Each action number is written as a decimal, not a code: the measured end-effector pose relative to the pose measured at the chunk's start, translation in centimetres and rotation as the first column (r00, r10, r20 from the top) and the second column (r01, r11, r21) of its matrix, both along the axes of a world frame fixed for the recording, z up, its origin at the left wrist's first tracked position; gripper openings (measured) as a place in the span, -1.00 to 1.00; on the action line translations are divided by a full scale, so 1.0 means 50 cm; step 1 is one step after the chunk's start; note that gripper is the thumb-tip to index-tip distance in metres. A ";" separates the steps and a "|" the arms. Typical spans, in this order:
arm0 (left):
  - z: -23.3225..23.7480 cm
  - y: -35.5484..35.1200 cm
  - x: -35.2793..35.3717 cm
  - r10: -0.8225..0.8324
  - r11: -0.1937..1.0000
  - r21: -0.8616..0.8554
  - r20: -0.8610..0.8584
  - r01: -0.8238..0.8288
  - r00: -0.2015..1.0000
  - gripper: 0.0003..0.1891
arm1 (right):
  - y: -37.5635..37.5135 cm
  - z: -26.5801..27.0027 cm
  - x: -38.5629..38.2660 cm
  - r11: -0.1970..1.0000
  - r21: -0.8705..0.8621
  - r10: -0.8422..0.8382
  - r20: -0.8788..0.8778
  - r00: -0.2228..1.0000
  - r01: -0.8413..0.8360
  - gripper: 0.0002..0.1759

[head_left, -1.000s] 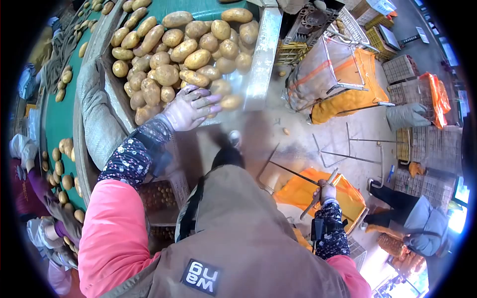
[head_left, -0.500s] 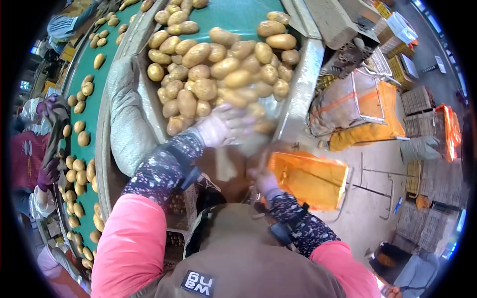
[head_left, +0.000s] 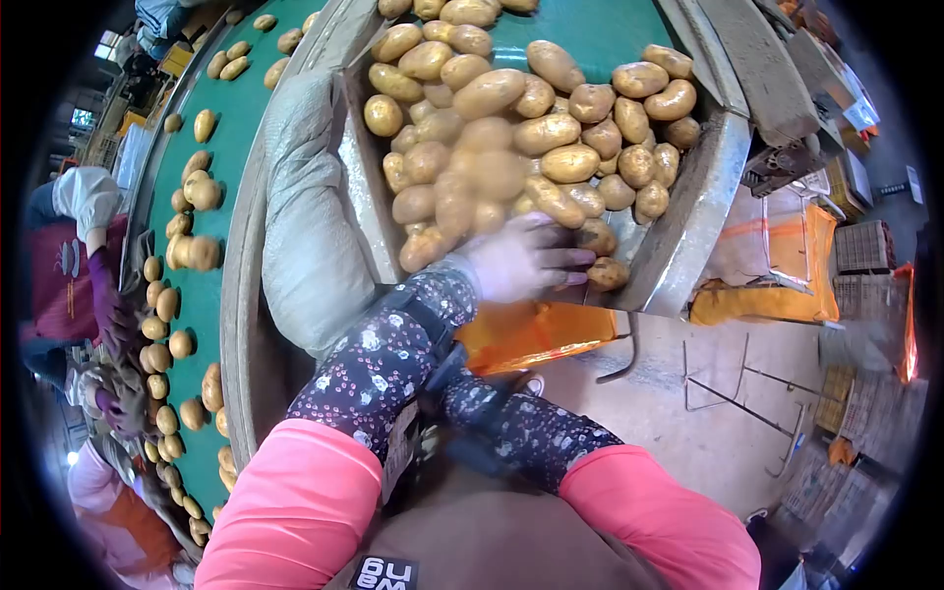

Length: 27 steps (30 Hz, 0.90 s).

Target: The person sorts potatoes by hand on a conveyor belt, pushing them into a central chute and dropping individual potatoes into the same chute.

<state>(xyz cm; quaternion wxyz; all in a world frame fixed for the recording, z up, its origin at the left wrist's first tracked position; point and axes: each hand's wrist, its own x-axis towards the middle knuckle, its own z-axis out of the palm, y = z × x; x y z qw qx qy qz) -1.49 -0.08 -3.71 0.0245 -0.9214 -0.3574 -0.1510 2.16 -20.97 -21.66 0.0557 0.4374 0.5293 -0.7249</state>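
potatoes (head_left: 536, 128) piled in chute (head_left: 703, 211), far centre | left hand (head_left: 521, 264) on the pile's near edge | bag (head_left: 536, 332) under chute's near lip | belt (head_left: 239, 147) left, sack (head_left: 300, 216) between belt and chute

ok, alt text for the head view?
A person's left hand, fingers spread, presses against piled potatoes at the mouth of a metal chute, an orange bag just below. The right hand is hidden under the left arm. More potatoes dot a green belt.

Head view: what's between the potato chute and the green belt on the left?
A grey sack draped over the dividing rail fills the stretch between chute and belt, in the head view.
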 end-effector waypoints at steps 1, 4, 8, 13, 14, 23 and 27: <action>0.001 0.001 0.000 -0.001 1.000 0.010 0.013 0.001 1.000 -0.50 | -0.003 0.007 0.007 0.999 0.011 0.043 0.003 0.999 -0.043 -0.69; 0.019 -0.006 -0.002 0.002 1.000 -0.020 -0.006 -0.002 1.000 -0.53 | 0.016 0.064 0.026 0.976 0.054 0.211 0.001 0.977 -0.211 -0.71; -0.009 0.005 -0.001 -0.017 0.998 0.060 0.033 0.015 0.999 -0.55 | 0.146 0.229 0.177 0.914 0.304 0.298 -0.049 0.953 -0.270 -0.71; 0.024 0.001 -0.005 -0.036 0.999 0.023 -0.076 0.038 0.996 -0.59 | 0.281 0.244 0.454 0.216 0.976 -0.252 0.059 0.966 -0.003 -0.75; 0.031 -0.002 -0.005 -0.017 1.000 0.012 -0.072 0.018 0.997 -0.59 | 0.313 0.266 0.472 0.054 0.997 -0.374 -0.029 0.927 0.052 -0.73; 0.032 -0.002 -0.005 0.015 0.999 -0.045 -0.024 -0.016 1.000 -0.55 | 0.345 -0.017 0.602 0.597 0.725 -0.543 0.048 0.839 0.345 -0.63; 0.022 -0.001 -0.008 0.013 1.000 -0.024 -0.034 -0.014 0.999 -0.53 | 0.237 0.053 0.623 0.633 0.619 -0.631 0.064 0.773 0.465 -0.64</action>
